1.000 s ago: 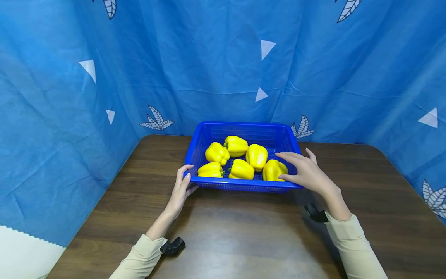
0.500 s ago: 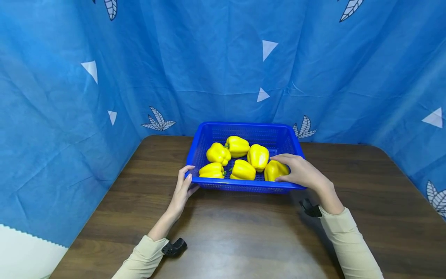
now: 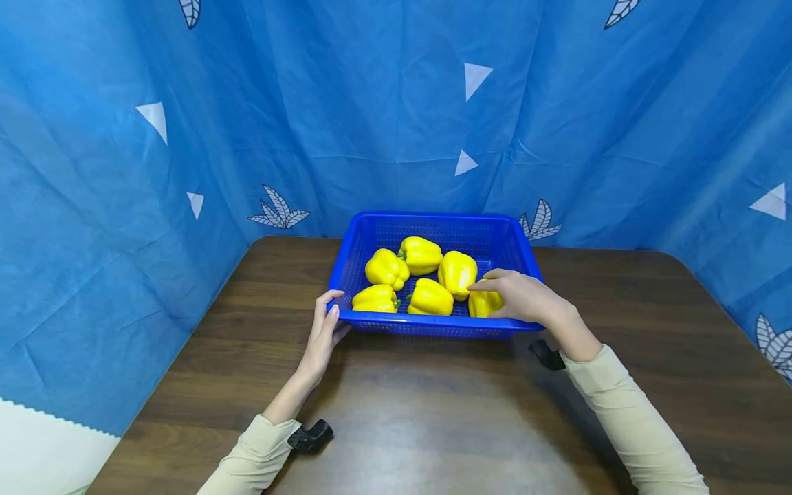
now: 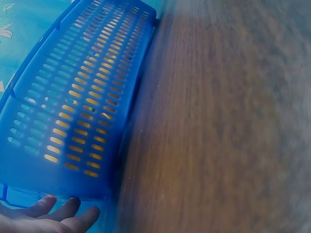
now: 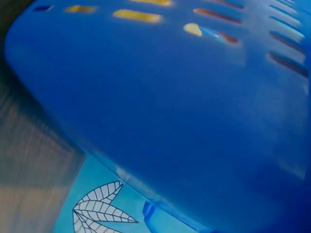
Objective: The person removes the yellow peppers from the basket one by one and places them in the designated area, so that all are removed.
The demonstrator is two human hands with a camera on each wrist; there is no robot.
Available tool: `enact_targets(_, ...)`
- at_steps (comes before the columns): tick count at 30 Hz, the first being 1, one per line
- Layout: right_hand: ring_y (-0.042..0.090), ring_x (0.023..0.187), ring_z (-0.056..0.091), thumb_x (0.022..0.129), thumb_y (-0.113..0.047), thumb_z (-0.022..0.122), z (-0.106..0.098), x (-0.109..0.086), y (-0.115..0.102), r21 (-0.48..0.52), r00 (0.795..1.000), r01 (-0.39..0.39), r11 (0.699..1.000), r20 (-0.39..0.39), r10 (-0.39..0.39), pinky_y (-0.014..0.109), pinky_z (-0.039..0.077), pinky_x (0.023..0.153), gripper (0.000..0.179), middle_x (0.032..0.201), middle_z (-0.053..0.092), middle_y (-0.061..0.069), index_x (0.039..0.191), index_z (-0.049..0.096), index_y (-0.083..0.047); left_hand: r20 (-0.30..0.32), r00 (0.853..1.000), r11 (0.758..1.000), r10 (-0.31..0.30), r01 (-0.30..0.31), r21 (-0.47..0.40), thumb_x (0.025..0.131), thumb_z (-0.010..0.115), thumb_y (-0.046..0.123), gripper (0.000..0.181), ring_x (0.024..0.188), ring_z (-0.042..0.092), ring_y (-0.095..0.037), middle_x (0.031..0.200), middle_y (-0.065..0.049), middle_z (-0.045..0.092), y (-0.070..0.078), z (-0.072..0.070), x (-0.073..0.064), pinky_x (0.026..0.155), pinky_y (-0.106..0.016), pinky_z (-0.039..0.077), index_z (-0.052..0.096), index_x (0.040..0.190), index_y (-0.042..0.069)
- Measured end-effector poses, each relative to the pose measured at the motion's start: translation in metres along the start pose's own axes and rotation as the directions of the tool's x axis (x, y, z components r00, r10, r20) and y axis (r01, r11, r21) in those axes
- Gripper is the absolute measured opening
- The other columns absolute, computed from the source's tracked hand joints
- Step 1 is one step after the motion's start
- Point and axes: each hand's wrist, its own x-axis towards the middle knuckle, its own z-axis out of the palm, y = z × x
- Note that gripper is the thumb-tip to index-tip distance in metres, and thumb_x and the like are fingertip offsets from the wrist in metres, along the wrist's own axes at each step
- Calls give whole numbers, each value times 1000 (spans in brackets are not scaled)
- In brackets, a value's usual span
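Observation:
A blue slotted plastic basket [image 3: 433, 324] stands on the wooden table with several yellow bell peppers inside. My left hand [image 3: 320, 342] holds its front left corner, and in the left wrist view the fingers [image 4: 80, 219] lie against the basket's end. My right hand [image 3: 526, 297] reaches over the front right corner and grips the rightmost bell pepper [image 3: 482, 302], thumb on the near side and fingers over the top. That pepper is partly hidden by the hand. Only the basket's outer wall [image 5: 146, 97] fills the right wrist view, with yellow showing through some slots.
Other yellow peppers lie left of the gripped one, among them a front middle pepper [image 3: 431, 298] and an upright one [image 3: 458, 273]. A blue patterned curtain [image 3: 396, 103] hangs close behind the basket. Brown table [image 3: 421, 412] extends in front and to both sides.
My right hand has moved left and down onto the rightmost bell pepper, and its fingers have closed around it. My left hand stays at the basket's corner.

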Motion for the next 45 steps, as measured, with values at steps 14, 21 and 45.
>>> enact_targets(14, 26, 94, 51, 69, -23, 81, 4, 10, -3, -159, 999, 1, 987, 40, 5, 42, 54, 84, 58, 115, 57, 15, 124, 62, -22, -20, 1000, 1000, -5, 6, 30, 101, 25, 25, 40, 136, 24, -38, 148, -15, 14, 1, 2, 0, 107, -68, 24, 23, 137, 7)
enact_targets(21, 30, 97, 53, 69, -22, 82, -1, 5, -4, -189, 1000, 6, 982, 9, -5, 44, 54, 83, 57, 115, 57, 18, 123, 63, -23, -21, 1000, 999, -5, 6, 33, 102, 25, 26, 40, 136, 25, -39, 148, -15, 15, -1, 1, 1, 107, -68, 24, 24, 137, 7)
enact_targets(45, 33, 102, 56, 69, -24, 81, -2, -1, 11, -78, 996, 50, 996, -71, -56, 46, 55, 83, 54, 120, 57, 20, 120, 65, -22, -21, 1000, 999, 4, -3, 40, 102, 25, 29, 40, 136, 26, -39, 148, -14, 16, -4, 1, 2, 107, -67, 24, 25, 136, 9)
